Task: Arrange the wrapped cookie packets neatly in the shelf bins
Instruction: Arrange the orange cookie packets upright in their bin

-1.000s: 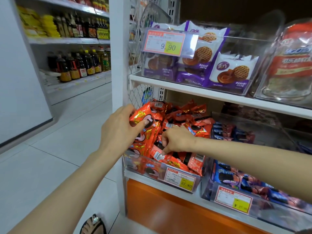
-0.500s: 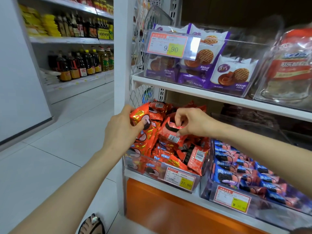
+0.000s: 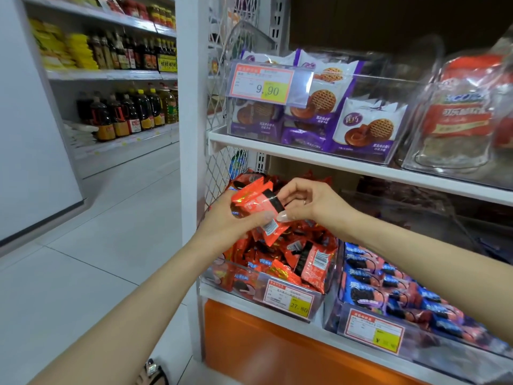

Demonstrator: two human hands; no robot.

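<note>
Shop shelving (image 3: 305, 153): your left hand (image 3: 236, 222) grips stacked orange foil cookie packets (image 3: 254, 200) over the clear plastic bin (image 3: 319, 307), right hand (image 3: 313, 204) pinches one, probably squaring them.

Dark sauce bottles (image 3: 119, 118) line the far shelf (image 3: 133, 138) — yellow packs (image 3: 69, 51) above, pale tiled floor (image 3: 111, 218) below.

Retail shop, grocery aisle. Landmark: white shelf post (image 3: 191, 134).

Right of post: white shelves carry clear bins (image 3: 374, 79), each stocked with one kind of wrapped snack: purple packets (image 3: 366, 129), orange-red packets (image 3: 305, 259), blue packets (image 3: 388, 290). Printed price tags are clipped to the bin fronts: 9.90 tag (image 3: 261, 84) higher, 27.80 tag (image 3: 288, 300) lower.

Left of post: tiled floor (image 3: 97, 259), then more shelving with rows of dark sauce bottles (image 3: 116, 118), oil bottles (image 3: 168, 107) and yellow packs (image 3: 75, 51).
</note>
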